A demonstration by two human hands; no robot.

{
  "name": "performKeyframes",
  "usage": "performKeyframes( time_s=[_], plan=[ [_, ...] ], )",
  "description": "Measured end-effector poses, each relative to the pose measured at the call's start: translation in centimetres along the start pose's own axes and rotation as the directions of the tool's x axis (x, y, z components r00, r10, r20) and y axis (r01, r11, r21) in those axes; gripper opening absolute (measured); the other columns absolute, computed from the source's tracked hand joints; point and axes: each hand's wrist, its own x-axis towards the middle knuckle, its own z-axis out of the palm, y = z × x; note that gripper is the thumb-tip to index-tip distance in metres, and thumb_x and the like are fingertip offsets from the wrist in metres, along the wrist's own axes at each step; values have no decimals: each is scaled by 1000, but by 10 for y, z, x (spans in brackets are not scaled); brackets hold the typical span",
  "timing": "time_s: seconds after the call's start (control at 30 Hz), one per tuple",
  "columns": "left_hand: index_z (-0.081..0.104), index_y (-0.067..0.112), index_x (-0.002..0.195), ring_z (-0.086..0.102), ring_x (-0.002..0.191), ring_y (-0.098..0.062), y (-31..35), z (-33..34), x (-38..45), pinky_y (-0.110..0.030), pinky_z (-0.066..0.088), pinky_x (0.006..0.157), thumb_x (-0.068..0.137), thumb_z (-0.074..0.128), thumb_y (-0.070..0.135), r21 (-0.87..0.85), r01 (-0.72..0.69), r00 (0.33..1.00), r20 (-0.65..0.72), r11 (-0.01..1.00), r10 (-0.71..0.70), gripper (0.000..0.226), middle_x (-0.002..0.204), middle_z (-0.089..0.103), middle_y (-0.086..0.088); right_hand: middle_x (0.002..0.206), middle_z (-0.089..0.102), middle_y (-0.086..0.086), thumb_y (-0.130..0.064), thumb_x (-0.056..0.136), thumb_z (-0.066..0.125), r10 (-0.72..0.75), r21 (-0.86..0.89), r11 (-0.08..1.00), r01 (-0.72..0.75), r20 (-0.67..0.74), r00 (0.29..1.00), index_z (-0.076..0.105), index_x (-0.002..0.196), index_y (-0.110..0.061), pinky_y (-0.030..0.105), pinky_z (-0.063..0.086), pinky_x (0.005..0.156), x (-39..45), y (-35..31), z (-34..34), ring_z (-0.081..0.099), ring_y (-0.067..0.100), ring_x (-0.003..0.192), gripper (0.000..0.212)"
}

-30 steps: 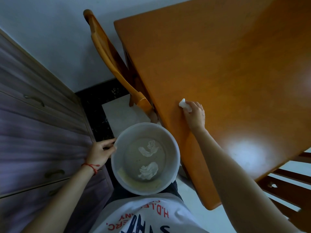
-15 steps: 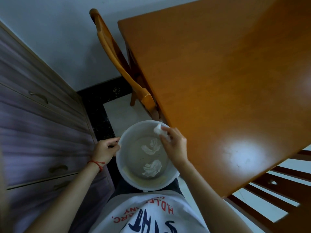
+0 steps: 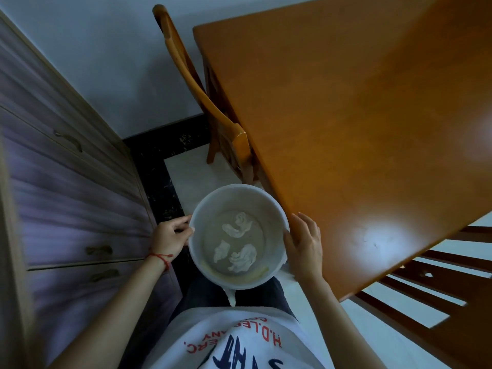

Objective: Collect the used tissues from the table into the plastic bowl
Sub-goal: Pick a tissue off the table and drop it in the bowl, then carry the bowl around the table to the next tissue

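Right hand [image 3: 303, 245] no longer pinching tissue; now resting open against right side of plastic bowl [image 3: 275, 209], thumb on rim. A second ago it was on table [image 3: 359, 129] with wad, then over bowl. Bowl now holding three tissues; third tissue [image 3: 221, 251] lying lower left inside, beside lower one. View is shifting: bowl and chair [image 3: 202, 102] sitting further right in frame.

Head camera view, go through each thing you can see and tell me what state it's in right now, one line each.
Plastic bowl: upright, held at its rim from both sides.
Tissues: three crumpled wads lying inside the bowl.
Left hand: pinching the bowl's left rim.
Right hand: against the bowl's right side, holding no tissue.
Table: no tissue on the visible part.
Chair: pushed in against the table.
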Motion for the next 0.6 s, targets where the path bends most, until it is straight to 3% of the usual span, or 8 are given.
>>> performKeyframes(
  time_s=[0.1,0.3,0.4,0.5,0.6],
  plan=[
    [60,9,116,61,56,-5,-7,-1,-12,-12,52,55,81,60,2,1,-5,1000,-8,1000,5,37,72,66,-3,130,50,7,-31,89,56,109,23,994,-111,73,991,44,130,-16,40,48,94,-14,11,0,49,22,114,45],
    [58,8,118,60,68,-14,-20,2,-43,-8,50,49,82,57,-2,-84,36,998,-45,996,-40,38,75,65,2,111,65,6,-26,90,52,160,144,969,-202,262,952,53,123,-17,24,55,70,-28,28,4,63,10,80,33],
    [58,7,119,59,73,-22,-29,11,-63,-10,52,52,82,56,-2,-103,60,993,-95,993,-70,38,79,65,-6,101,68,4,-24,90,53,127,177,967,-185,292,948,57,118,-14,20,55,64,-29,40,1,64,7,72,30],
    [57,4,119,59,78,-23,-38,23,-86,-13,53,54,82,55,-4,-139,93,982,-149,986,-113,38,89,64,-9,90,65,-9,-23,89,55,74,191,971,-145,336,939,60,115,-16,8,47,58,-31,53,-8,61,-2,71,28],
    [59,4,116,60,65,-11,-43,34,-113,-10,52,50,81,56,-5,-156,98,969,-211,983,-130,37,79,64,-1,83,60,-16,-24,88,56,21,204,974,-103,371,928,60,113,-18,7,45,55,-38,62,-21,60,-5,71,26]
  ],
)
